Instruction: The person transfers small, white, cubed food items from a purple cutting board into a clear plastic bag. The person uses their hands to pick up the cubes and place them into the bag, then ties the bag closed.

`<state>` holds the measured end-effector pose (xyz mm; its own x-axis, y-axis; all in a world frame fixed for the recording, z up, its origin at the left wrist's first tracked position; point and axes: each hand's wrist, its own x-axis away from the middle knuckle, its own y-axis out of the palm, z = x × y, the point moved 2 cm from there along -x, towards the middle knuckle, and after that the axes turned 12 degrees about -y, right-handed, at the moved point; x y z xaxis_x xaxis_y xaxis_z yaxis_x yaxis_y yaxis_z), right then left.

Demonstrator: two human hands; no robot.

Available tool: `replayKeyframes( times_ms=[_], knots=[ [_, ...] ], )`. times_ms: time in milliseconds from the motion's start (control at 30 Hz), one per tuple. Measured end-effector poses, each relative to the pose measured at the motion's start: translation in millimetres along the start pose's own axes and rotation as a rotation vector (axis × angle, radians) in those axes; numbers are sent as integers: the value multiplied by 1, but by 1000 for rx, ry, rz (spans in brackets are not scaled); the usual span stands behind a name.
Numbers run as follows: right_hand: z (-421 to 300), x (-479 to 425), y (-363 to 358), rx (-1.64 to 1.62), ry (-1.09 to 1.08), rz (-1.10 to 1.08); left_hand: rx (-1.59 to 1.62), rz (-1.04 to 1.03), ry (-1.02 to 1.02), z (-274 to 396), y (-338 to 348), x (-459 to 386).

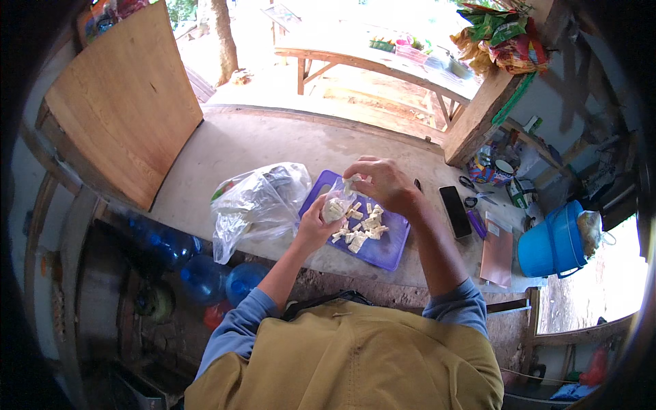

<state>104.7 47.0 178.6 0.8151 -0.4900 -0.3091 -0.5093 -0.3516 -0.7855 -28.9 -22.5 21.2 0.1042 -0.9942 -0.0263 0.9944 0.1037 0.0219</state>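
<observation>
My left hand (319,221) holds a small clear plastic bag (335,204) with pale pieces inside. Just above the bag's mouth, my right hand (376,180) pinches some whitish pieces between thumb and fingers. Beneath both hands lies a purple plastic tray (392,248), with a loose heap of short cream-coloured pieces (359,237) on it; what they are I cannot tell. A large, crumpled clear plastic bag (261,205) lies against the tray's left side, with something dark inside.
Right of the tray are a black smartphone (455,211), scissors (470,202), a purple object (477,224), a pinkish notebook (496,251) and a blue bucket (548,243). A wooden panel (128,97) stands at the left. Large blue water bottles (205,279) sit below the counter's front edge (328,266).
</observation>
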Motion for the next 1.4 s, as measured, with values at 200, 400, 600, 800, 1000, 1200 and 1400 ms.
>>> replayKeyframes(
  times_ms=[200,400,600,800,1000,1200,1400],
  knots=[
    [-1,-9,8,170,-168,-131,-13,33,-5,6,0,2],
    [-12,-18,-1,110,-71,-100,-68,40,-8,4,-2,1],
    [-1,-20,12,94,-60,-86,-29,40,5,4,-1,1],
    [-1,-19,15,87,2,1,-13,36,-19,4,-1,2],
    [9,-11,16,75,-54,4,7,42,-19,-2,-3,0],
    [17,7,33,-3,-193,31,-5,61,4,9,-2,5],
    [11,9,37,-18,-294,104,39,61,-21,-4,-4,3]
  ],
)
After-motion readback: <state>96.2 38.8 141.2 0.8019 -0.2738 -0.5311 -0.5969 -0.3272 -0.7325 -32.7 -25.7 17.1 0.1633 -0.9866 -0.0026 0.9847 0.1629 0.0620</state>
